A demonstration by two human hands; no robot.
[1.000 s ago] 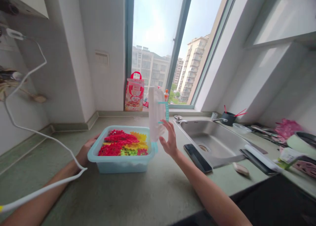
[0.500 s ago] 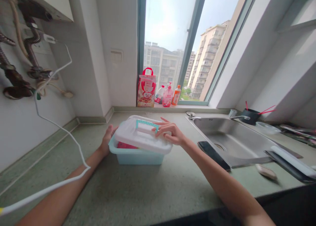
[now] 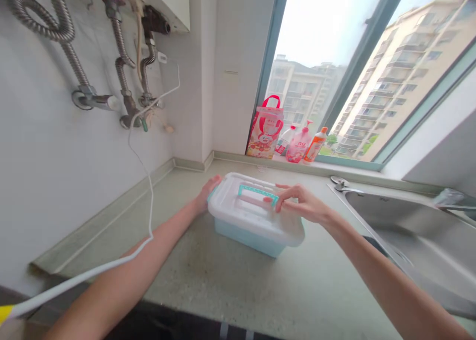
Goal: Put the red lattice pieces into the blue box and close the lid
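A light blue plastic storage box (image 3: 245, 235) stands on the counter with its white lid (image 3: 232, 206) over the top. On the lid is a handle with a turquoise dotted edge (image 3: 256, 191). My right hand (image 3: 303, 203) has its fingers bent around the right end of this handle. At the box's left end, my left hand (image 3: 208, 191) grips the side by the rim, and some of its fingers are hidden behind the box. What lies inside is covered by the lid.
A white cable (image 3: 151, 196) hangs across the left, in front of my left forearm. Right of the box is a steel sink (image 3: 420, 231), with a dark object (image 3: 374, 243) partly hidden by my right arm. A red-handled bag (image 3: 265, 134) and several bottles (image 3: 297, 144) line the windowsill.
The lid, tilted with red contents showing beneath it, now lies flatter over the box and covers them. My view has swung left, so the box appears farther right and turned.
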